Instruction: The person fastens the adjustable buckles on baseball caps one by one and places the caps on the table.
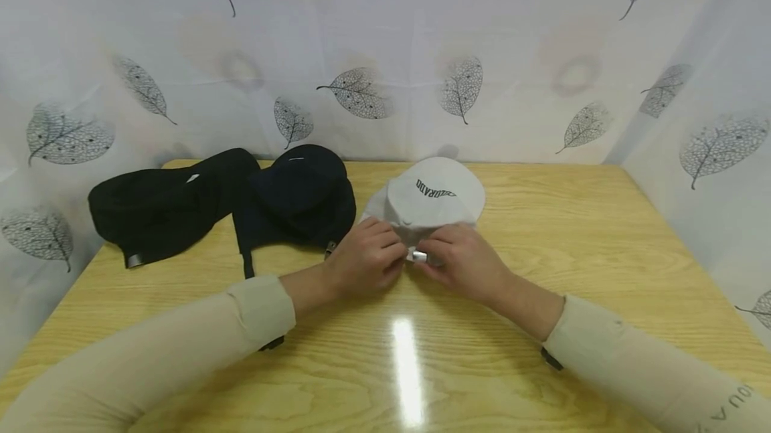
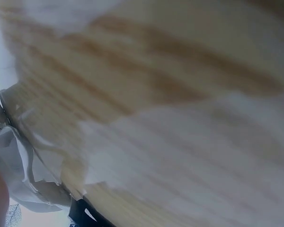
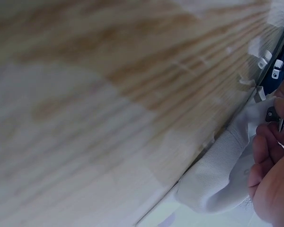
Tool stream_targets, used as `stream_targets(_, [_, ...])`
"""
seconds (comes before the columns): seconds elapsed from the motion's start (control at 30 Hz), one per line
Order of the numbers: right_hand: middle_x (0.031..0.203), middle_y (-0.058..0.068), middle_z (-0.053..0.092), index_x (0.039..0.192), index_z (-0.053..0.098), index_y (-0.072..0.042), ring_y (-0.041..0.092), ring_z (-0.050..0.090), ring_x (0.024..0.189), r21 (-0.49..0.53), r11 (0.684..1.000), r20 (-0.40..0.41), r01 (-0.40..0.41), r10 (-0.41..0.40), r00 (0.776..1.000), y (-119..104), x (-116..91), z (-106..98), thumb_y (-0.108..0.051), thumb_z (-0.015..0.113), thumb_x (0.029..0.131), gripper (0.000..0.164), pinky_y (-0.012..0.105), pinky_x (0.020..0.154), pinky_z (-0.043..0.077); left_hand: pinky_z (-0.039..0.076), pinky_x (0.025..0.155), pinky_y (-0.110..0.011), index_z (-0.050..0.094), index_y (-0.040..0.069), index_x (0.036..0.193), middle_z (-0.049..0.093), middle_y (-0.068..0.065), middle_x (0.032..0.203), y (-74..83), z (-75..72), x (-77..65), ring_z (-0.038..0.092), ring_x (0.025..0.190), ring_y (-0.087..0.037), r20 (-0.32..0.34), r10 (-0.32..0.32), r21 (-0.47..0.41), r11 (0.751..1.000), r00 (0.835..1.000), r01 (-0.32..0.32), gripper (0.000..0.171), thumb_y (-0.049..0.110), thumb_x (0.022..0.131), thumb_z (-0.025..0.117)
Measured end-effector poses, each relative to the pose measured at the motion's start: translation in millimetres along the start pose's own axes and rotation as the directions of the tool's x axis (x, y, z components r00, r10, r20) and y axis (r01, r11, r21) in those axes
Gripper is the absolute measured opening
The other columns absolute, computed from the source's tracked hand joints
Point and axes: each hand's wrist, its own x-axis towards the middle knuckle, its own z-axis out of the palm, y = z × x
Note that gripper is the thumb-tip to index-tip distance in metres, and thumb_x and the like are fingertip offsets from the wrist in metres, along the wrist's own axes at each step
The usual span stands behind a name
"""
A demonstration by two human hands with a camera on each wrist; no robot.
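A white cap [image 1: 415,202] with the word COLORADO printed upside down lies on the wooden table, its strap side toward me. My left hand [image 1: 369,255] pinches the near edge of the cap at the strap, fingers curled. Close beside it, my right hand [image 1: 466,260] grips the other part of the strap, with a silver metal buckle [image 1: 419,256] at its fingertips. In the right wrist view, the curled fingers [image 3: 262,151] hold the buckle end of the white cap [image 3: 213,175]. The left wrist view catches the cap's folded edge [image 2: 23,172]; most of the left hand is outside it.
Left of the white cap lies a dark navy cap [image 1: 301,199] with its strap hanging toward me and a small metal clasp. A black cap [image 1: 162,205] lies farther left, overlapping it. A leaf-patterned curtain [image 1: 409,51] stands behind the table [image 1: 542,232].
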Motion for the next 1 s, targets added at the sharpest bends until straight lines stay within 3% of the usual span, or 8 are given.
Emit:
stream_targets(0.43, [0.088,0.0,0.071,0.09,0.075,-0.01,0.018,0.065,0.085,-0.019,1.0,-0.02,-0.005,0.004,1.0,-1.8,1.4,-0.2,-0.023,0.086,0.076,0.022,0.035,0.076,0.049,0.048,0.073,-0.032,0.071,0.012,0.077,0.068,0.001,0.077,0.4,0.8,1.7,0.063,0.076,-0.016,-0.055,0.021,0.052,0.998,0.998,-0.018,0.007,0.016,0.082,0.074])
stream_targets(0.8, [0.092,0.001,0.072,0.09,0.072,-0.009,0.021,0.064,0.088,-0.076,0.997,-0.048,-0.009,0.006,0.999,-0.8,1.5,-1.0,-0.024,0.085,0.076,0.023,0.036,0.075,0.048,0.046,0.075,-0.034,0.07,0.013,0.084,0.07,0.001,0.085,0.9,-0.1,1.4,0.063,0.083,-0.017,-0.011,-0.072,0.081,0.994,0.997,0.073,0.009,0.021,0.085,0.069])
stream_targets(1.0, [0.09,0.001,0.072,0.09,0.072,-0.009,0.021,0.063,0.086,-0.075,0.997,-0.06,-0.009,0.004,0.998,-0.3,1.9,-1.6,-0.025,0.084,0.077,0.024,0.036,0.074,0.048,0.047,0.077,-0.035,0.068,0.013,0.081,0.069,0.001,0.083,-0.2,-0.1,1.3,0.063,0.083,-0.018,-0.024,-0.079,0.094,0.992,0.997,0.081,0.009,0.021,0.084,0.069])
